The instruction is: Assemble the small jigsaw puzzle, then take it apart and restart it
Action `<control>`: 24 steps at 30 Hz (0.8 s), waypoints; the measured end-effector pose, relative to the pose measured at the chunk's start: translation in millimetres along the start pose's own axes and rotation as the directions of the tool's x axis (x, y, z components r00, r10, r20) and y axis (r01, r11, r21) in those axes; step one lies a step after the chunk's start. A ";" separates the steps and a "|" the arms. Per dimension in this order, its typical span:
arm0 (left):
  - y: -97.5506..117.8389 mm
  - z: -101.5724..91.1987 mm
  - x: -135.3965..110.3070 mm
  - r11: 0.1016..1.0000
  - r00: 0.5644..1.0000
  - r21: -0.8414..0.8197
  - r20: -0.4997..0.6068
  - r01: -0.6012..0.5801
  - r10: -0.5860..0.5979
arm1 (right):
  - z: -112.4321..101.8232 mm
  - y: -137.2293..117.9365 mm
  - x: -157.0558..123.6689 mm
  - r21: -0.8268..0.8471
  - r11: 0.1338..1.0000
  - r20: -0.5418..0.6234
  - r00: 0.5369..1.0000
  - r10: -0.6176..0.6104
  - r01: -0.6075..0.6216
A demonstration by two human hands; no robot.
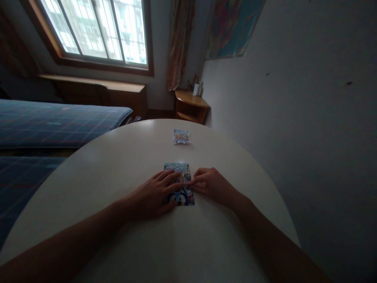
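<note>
Two hands are laid on a colourful printed sheet [180, 172], which is spread flat near the middle of the round white table [118, 165]. The left hand [154, 194] is opened wide and pressed flat over the sheet's left half, seemingly so that the sheet is kept from sliding. The right hand [210, 184] is drawn narrow, fingertips set against the right edge; whether that edge is pinched cannot be told. A smaller printed packet [181, 136] is seen well apart, farther across the table.

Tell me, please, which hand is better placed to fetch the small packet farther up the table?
Probably the right hand: only its fingertips touch the colourful sheet, while the left hand lies flat across it. The small packet lies ahead of both.
</note>
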State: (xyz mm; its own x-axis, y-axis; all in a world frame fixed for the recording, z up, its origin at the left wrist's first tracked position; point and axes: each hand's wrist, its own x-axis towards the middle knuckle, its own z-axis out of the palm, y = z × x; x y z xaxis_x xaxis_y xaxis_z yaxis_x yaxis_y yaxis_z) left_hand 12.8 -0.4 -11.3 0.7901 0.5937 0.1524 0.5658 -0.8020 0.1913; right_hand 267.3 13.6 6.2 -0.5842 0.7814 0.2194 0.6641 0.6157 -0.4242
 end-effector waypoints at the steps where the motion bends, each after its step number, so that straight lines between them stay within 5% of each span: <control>1: 0.2 -0.3 0.0 1.000 1.000 0.000 0.000 0.000 0.000 | -0.7 -0.1 -0.4 -0.033 0.999 0.010 1.000 -0.008 0.009; 9: -2.8 3.4 -0.8 0.998 1.000 -0.060 -0.021 0.004 -0.005 | -4.7 -2.1 -0.7 -0.109 0.994 0.014 1.000 -0.021 0.022; 17: -9.2 7.5 -1.9 0.989 0.998 -0.138 -0.011 0.054 -0.056 | -4.3 35.2 2.1 -0.050 0.993 -0.121 0.988 0.100 -0.107; 24: -12.9 12.4 -2.7 0.986 0.995 -0.160 -0.077 0.046 -0.059 | 7.7 28.7 3.8 -0.035 0.999 -0.033 0.999 -0.021 0.020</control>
State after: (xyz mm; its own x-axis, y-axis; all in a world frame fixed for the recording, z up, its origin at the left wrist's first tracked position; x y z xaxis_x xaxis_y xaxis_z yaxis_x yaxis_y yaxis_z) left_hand 6.3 7.5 -26.2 0.7349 0.6433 0.2146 0.5568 -0.7531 0.3505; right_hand 280.6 33.5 -11.8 -0.5824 0.7709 0.2577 0.6681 0.6346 -0.3885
